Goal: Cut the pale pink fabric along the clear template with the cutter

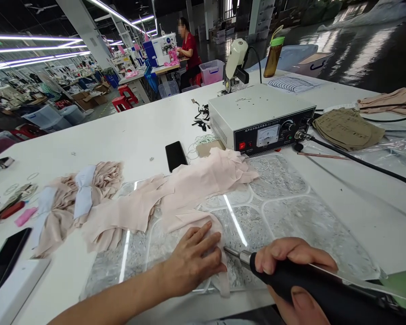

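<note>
My left hand (192, 257) lies flat, fingers stretched out, pressing a small pale pink fabric piece (198, 221) onto a glass plate (291, 216). My right hand (291, 275) is wrapped round a black handheld cutter (311, 284). Its metal tip (233, 253) touches the fabric right beside my left fingers. A pile of pink fabric pieces (196, 180) lies just beyond, spreading left across the plate.
A white control box (260, 117) with a dial stands behind the plate, a black cable (358, 161) running from it. A black phone (175, 155), bundled fabric (77, 198), tan pieces (348, 128) and a bottle (274, 56) lie around. A person sews at the back.
</note>
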